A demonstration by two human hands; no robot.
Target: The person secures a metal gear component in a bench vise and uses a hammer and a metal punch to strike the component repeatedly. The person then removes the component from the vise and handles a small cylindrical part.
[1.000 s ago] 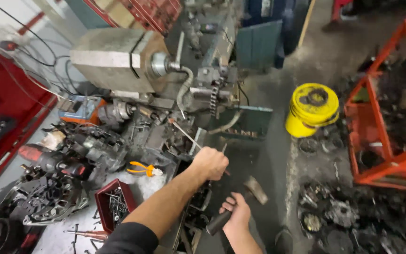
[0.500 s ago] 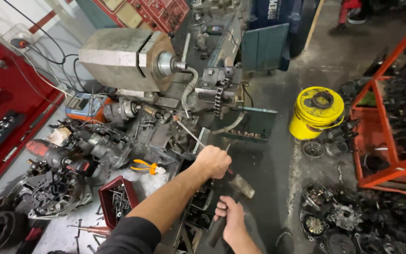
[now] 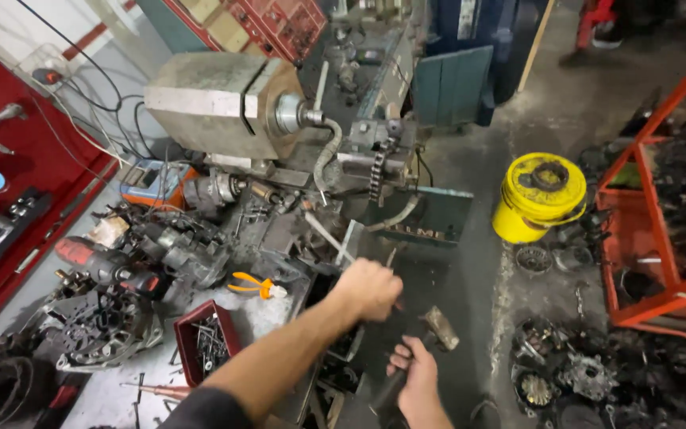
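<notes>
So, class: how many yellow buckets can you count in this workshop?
1: the yellow bucket stands on the floor right of the lathe, beside the orange rack. Clutter may hide others.

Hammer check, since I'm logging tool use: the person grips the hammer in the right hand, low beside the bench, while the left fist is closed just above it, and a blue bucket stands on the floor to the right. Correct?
Not quite: the bucket is yellow, not blue, as the head view shows. The rest stands: the right hand grips the hammer low beside the bench, with the left fist closed just above it.
</notes>
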